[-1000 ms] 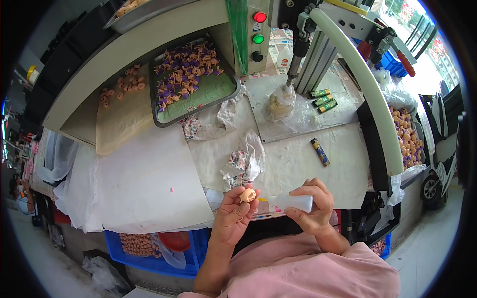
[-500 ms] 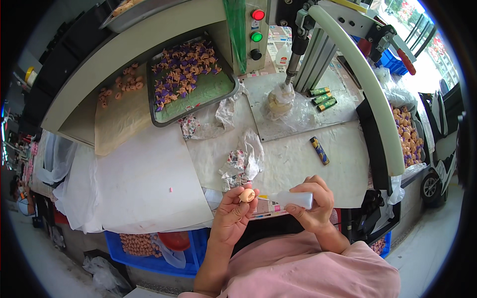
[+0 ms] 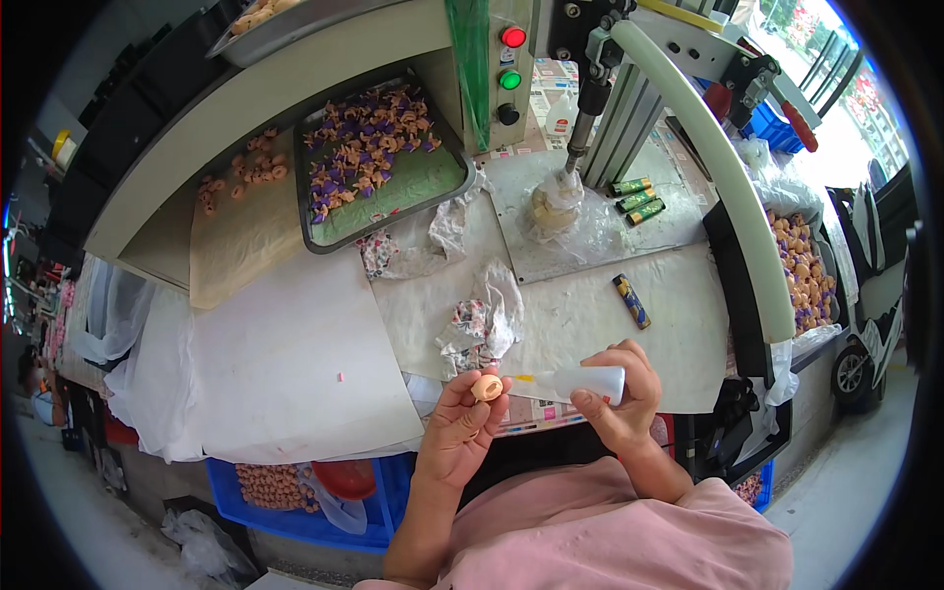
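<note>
Closely, left hand [image 3: 462, 423] pinching orange piece [image 3: 486, 387], right hand [image 3: 619, 393] gripping glue bottle [image 3: 580, 383]

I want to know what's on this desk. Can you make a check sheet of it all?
Surface: white bench covered with sheets.
Job's things: small orange piece; white squeeze bottle, its tip pointing at the piece.
Clutter: tray of purple and orange pieces; crumpled bags; lighter; three green tubes.
Hands: left hand pinches the piece; right hand grips the bottle.
Cables: nothing seen.
Surroundings: press with red and green buttons; blue crate under the bench.
</note>
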Motion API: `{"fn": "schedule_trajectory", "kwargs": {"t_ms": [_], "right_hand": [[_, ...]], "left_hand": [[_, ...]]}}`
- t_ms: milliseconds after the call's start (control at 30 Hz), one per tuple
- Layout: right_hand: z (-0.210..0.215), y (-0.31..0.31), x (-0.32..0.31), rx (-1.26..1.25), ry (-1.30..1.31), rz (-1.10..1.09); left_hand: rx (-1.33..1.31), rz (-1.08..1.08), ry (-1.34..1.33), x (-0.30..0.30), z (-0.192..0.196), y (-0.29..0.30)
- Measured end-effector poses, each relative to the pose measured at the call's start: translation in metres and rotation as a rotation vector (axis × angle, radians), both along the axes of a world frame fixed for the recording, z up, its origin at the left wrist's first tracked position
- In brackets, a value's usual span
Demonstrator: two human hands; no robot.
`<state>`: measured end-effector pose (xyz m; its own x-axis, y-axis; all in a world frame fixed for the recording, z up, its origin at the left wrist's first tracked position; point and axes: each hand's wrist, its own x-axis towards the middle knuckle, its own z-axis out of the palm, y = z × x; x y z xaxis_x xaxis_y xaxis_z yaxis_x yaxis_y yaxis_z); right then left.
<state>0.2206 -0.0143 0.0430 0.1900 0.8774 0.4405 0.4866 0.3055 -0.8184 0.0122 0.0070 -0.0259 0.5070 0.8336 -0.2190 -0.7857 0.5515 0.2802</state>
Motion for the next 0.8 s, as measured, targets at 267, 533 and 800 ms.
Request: {"fn": "schedule_trajectory", "kwargs": {"t_ms": [267, 533, 800], "right_hand": [[-0.023, 0.031, -0.022, -0.305, -0.081, 0.030], [0.017, 0.056, -0.041, -0.068, -0.516, 0.116], [0.022, 0.221, -0.106, 0.127, -0.672, 0.326]], "left_hand": [[-0.056, 0.010, -0.102, -0.020, 0.012, -0.014], [0.014, 0.066, -0.220, -0.063, 0.022, -0.025], [0.039, 0.071, -0.229, -0.085, 0.034, -0.030]]}}
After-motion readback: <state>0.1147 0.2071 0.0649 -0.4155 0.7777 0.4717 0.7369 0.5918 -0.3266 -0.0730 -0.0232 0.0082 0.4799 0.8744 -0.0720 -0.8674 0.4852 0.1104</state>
